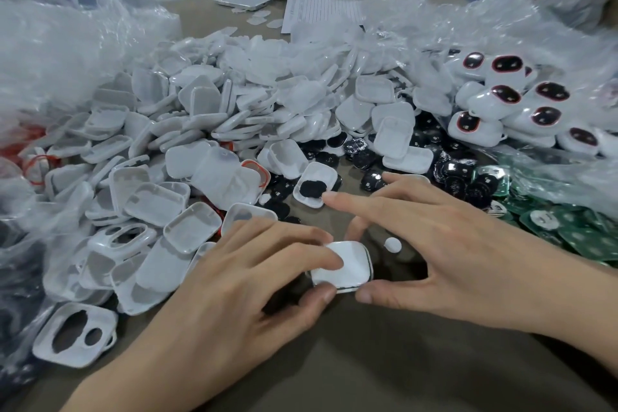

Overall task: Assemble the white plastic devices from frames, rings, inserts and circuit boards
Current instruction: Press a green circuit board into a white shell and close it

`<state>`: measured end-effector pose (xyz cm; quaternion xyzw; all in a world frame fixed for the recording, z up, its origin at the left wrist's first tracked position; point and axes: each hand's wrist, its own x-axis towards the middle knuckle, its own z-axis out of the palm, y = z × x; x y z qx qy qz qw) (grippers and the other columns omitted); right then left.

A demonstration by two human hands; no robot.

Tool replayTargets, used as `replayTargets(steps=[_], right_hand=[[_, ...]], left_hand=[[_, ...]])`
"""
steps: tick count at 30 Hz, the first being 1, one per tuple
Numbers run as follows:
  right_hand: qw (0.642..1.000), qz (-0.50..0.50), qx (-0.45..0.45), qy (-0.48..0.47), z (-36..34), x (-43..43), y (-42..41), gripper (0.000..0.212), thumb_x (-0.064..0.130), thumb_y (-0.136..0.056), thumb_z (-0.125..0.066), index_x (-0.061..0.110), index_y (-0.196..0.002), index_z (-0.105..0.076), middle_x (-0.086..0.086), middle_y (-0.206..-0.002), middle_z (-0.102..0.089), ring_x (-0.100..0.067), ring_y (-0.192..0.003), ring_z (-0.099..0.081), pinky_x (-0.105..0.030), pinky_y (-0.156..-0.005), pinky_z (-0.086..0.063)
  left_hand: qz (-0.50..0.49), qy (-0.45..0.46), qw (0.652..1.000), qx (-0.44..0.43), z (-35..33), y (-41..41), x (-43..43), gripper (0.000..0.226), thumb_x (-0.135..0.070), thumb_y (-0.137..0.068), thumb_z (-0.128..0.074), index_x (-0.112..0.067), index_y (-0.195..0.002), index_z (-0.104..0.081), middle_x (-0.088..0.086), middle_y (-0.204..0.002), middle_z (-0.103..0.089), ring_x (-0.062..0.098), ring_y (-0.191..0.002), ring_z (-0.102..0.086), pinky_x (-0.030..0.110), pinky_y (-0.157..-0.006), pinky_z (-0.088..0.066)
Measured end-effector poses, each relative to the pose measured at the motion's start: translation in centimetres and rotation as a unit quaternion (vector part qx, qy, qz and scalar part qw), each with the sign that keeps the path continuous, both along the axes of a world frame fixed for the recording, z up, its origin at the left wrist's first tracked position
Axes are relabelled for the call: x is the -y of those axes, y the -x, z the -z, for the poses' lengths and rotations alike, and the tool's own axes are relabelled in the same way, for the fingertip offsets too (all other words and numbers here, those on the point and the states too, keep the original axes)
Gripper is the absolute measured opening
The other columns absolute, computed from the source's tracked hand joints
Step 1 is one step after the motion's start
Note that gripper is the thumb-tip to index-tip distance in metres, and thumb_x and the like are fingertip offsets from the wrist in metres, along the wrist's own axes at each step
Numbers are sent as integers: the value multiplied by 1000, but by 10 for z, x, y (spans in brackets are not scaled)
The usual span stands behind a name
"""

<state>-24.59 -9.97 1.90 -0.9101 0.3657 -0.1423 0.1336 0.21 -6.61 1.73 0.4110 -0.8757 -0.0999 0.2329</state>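
— Where is the white case [341, 266]?

— Low on the brown table [334, 361], between both hands. The left hand [247, 281] pinches it: forefinger pressed on its top, thumb against its near edge.

— And the right hand [444, 241]?

— Its fingers are spread; the thumb touches the case's near right corner, the forefinger points past it toward a white tray [315, 185] holding a black insert [311, 188].

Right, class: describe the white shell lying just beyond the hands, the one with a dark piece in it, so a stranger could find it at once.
Start at the big heap of white plastic shells across the table, then drop to its near edge, just beyond the right hand. There an open white shell lies hollow side up beside that hand's fingertip. Unlike the empty shells around it, it holds a black insert.
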Motion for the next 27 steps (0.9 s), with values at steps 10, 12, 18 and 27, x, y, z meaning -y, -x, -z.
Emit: replayTargets(steps=[10, 12, 18, 27], right_hand=[[1000, -8, 15, 9, 1, 0, 0, 58, 64, -89, -55, 37, -139, -44, 27, -113, -57, 0, -119, -43, -17, -106, -31], [1000, -10, 21, 4, 1, 0, 0, 42, 63, -88, -58, 38, -121, -52, 27, -110, -57, 1, -121, -43, -22, -107, -34], [999, -27, 24, -13, 0, 4, 2, 26, 65, -88, -55, 43, -103, -55, 27, -113, -61, 2, -124, -44, -23, -106, -33], [997, -38, 52, -30, -1, 6, 5, 19, 46, -94, -57, 36, -98, -72, 27, -111, -68, -2, -118, -52, -30, -107, -36]], left_hand=[[16, 5, 1000, 26, -1, -1, 1, 20, -39, -95, -60, -32, -106, -75, -13, -121, -65, 9, -103, -59, 33, -87, -49], [17, 5, 1000, 25, 0, -1, 2, 21, -39, -95, -60, -33, -107, -76, -13, -121, -65, 9, -101, -59, 33, -85, -49], [16, 8, 1000, 15, 2, -2, 3, 21, -40, -95, -61, -35, -106, -77, -13, -118, -66, 8, -100, -61, 32, -85, -49], [34, 30, 998, 34, 4, -2, 6, 19, -37, -97, -62, -31, -107, -76, -12, -118, -67, 8, -102, -60, 30, -89, -47]])
